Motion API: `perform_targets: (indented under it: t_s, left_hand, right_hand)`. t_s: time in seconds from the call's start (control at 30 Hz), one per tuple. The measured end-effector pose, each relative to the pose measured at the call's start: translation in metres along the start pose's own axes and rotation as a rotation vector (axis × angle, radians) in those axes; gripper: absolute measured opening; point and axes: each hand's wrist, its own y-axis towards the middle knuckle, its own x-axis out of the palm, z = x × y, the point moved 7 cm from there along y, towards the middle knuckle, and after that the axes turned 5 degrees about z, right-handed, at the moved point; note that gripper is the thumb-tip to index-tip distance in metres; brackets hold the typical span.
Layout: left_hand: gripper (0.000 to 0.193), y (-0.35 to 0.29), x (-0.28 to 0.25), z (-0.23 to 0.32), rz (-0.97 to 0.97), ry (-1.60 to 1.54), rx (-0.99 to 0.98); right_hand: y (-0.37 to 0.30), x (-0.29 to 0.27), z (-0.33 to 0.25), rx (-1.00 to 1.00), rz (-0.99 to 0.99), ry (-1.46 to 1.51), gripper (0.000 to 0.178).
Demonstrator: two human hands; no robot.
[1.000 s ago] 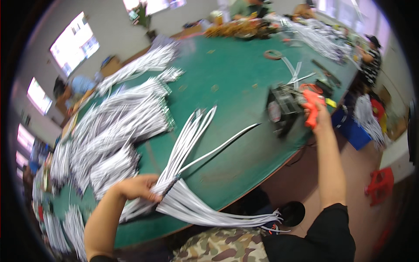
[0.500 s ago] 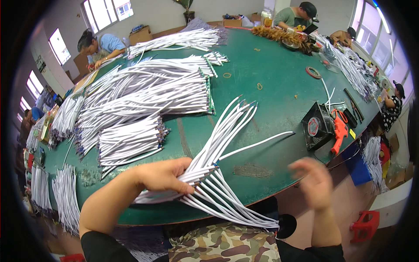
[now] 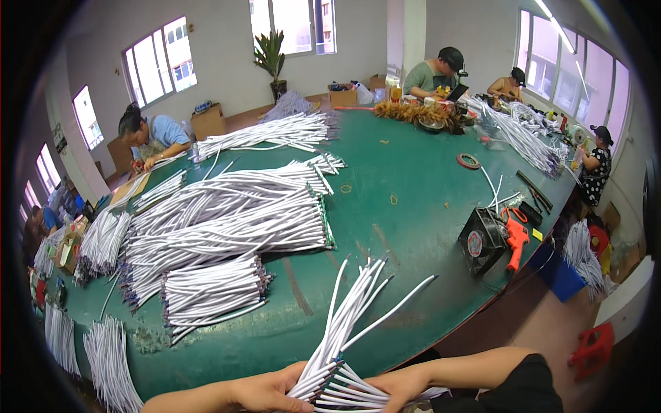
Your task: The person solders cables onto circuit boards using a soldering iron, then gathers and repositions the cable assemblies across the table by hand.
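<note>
At the near edge of the green table (image 3: 385,316), my left hand (image 3: 279,389) is closed round a bunch of white cables with dark tips (image 3: 348,310). Some of its cables fan up and away across the table, and one sticks out to the right. My right hand (image 3: 399,387) grips another part of the same cables, those running low to the right. The two hands are a short way apart, and the lower picture edge cuts off part of both.
Large piles of white cables (image 3: 227,227) cover the table's left side, with a shorter stack (image 3: 217,292) nearer me. Toward the right stand a black fan (image 3: 480,241) and an orange-red glue gun (image 3: 516,244). Co-workers (image 3: 155,138) sit round the table. A red stool (image 3: 592,351) stands on the floor.
My right hand has come in from the right, where it was free, and now grips the cables. The view has tilted up, so hands and cables sit lower in it.
</note>
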Motion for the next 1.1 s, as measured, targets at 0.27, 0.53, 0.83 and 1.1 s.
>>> perform_targets:
  t_s: [0.27, 0.53, 0.83, 1.1]
  left_hand:
    - [0.084, -0.074, -0.062, 0.197, 0.424, 0.446, 0.341]
    - [0.068, -0.180, 0.078, 0.494, 0.953, 1.401, 1.107]
    - [0.054, 0.023, 0.012, 0.435, 0.917, 2.220, 1.046]
    - [0.034, 0.123, -0.089, 0.179, 0.645, 2.036, 0.340]
  right_hand:
    - [-0.070, -0.044, -0.164, -0.087, 0.477, -0.953, 0.043]
    - [-0.193, -0.010, -0.527, -1.563, 1.530, -1.677, 0.033]
    - [-0.085, -0.201, -0.361, -0.534, 1.633, -1.344, 0.100]
    - [-0.060, -0.033, -0.056, -0.341, 0.561, -1.252, 0.053]
